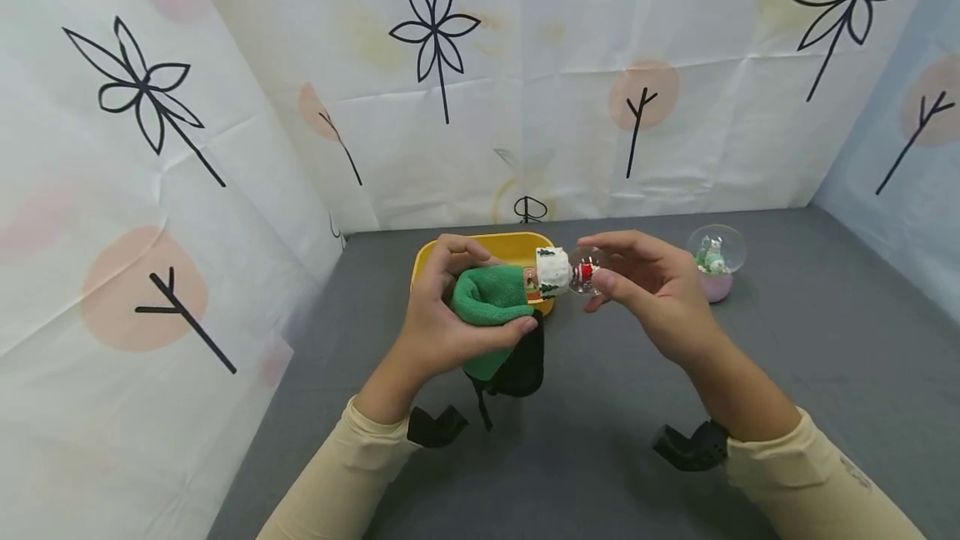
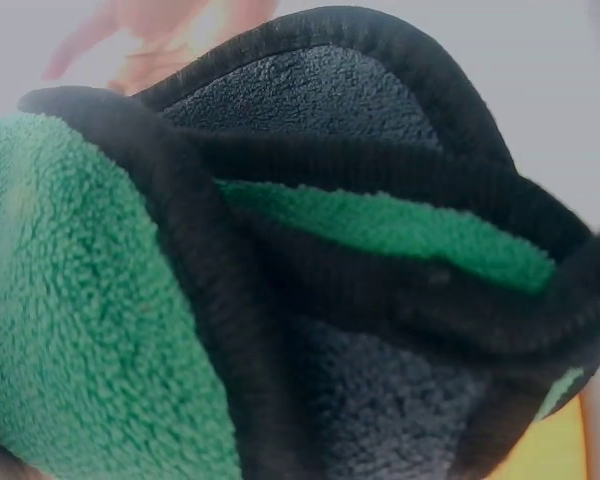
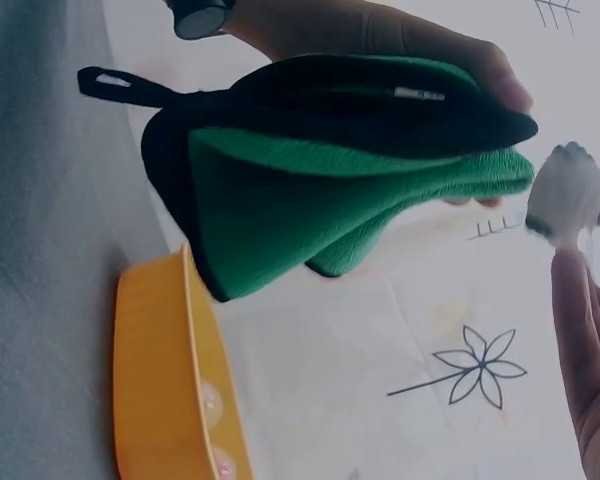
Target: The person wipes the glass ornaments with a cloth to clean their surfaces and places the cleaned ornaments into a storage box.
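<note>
In the head view my left hand point(image 1: 431, 323) grips a folded green cloth point(image 1: 491, 290) with dark edging and a hanging loop. The cloth covers the lower end of a snow globe point(image 1: 553, 272), which is tipped on its side with its white snowy base showing. A small red figure shows inside its clear dome, and my right hand point(image 1: 660, 294) holds that dome between thumb and fingers. Green and dark grey folds of the cloth point(image 2: 90, 300) fill the left wrist view. From the right wrist, the globe point(image 3: 565, 195) appears at the right edge by my fingertips.
Behind the left hand stands a yellow tub point(image 1: 517, 242) on the grey tabletop point(image 1: 600, 457); round clear things show inside it in the right wrist view. A second snow globe point(image 1: 716, 265) with a pink base stands beyond my right hand. Patterned cloth walls surround the table.
</note>
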Tool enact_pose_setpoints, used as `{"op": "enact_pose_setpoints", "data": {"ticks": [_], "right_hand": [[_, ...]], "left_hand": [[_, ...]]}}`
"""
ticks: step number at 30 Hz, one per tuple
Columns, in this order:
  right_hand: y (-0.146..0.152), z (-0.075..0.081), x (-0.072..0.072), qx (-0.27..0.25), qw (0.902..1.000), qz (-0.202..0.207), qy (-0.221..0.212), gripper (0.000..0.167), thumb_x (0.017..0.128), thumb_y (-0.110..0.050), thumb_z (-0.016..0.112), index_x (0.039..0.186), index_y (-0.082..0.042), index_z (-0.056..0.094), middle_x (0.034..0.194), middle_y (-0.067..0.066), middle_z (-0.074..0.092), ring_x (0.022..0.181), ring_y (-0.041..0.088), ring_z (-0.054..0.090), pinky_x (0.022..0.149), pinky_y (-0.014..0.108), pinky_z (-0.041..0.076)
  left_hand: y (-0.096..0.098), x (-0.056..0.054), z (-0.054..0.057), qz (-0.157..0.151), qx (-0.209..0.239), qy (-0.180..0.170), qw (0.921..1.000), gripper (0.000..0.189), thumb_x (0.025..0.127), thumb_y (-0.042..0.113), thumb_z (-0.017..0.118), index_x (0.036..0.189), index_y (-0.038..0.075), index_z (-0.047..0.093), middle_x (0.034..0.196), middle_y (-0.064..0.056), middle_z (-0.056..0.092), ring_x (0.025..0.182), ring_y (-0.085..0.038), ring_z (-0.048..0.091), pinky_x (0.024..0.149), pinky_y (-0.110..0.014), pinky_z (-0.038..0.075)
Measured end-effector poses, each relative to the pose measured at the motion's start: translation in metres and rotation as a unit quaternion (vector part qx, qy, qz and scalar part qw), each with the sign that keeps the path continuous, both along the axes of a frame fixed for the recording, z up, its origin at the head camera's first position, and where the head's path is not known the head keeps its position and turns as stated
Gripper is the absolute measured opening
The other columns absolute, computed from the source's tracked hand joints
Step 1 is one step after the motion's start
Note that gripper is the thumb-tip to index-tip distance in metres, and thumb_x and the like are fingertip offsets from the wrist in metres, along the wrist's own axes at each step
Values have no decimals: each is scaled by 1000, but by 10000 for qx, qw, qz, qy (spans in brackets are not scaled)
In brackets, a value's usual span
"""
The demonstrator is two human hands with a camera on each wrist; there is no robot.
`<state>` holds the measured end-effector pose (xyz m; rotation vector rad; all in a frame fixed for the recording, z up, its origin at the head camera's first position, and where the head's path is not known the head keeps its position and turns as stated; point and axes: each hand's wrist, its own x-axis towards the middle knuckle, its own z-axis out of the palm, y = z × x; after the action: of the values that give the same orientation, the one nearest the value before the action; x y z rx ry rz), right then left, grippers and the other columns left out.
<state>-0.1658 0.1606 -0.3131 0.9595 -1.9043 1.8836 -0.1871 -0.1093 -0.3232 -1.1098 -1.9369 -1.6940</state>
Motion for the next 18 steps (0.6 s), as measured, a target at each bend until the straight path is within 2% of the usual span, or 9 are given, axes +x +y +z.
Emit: {"op": "enact_pose_setpoints", "data": {"ticks": [5, 11, 15, 18], "right_hand": [[-4, 0, -1, -212, 9992, -267, -204, 32, 95, 15, 65, 127, 11, 66, 116, 8, 76, 88, 20, 73, 71, 32, 66], [-9, 0, -2, 90, 9981, -548, -284, 39, 89, 15, 74, 126, 6, 68, 108, 6, 74, 89, 19, 66, 77, 32, 67], [-11, 0, -3, 354, 9945, -939, -302, 40, 87, 12, 79, 125, 2, 69, 112, 1, 74, 92, 15, 69, 82, 27, 65], [-16, 2, -5, 576, 9906, -1218, -236, 41, 86, 7, 82, 125, -1, 70, 117, 4, 73, 97, 14, 71, 82, 24, 64]], "left_hand": [[-11, -2, 8, 179, 125, 70, 9997, 72, 65, -5, 96, 120, 2, 50, 111, -13, 74, 88, -25, 76, 72, -39, 67], [-24, -4, 14, 319, 259, -12, 9992, 70, 66, -11, 92, 122, -2, 50, 113, -17, 73, 86, -25, 75, 72, -37, 66], [-31, -6, 18, 362, 284, -79, 9989, 70, 66, -13, 90, 122, -3, 50, 115, -18, 73, 85, -25, 75, 69, -37, 66], [-34, -8, 21, 359, 238, -76, 9990, 69, 67, -13, 90, 121, -3, 50, 114, -18, 74, 82, -25, 75, 66, -38, 66]]}}
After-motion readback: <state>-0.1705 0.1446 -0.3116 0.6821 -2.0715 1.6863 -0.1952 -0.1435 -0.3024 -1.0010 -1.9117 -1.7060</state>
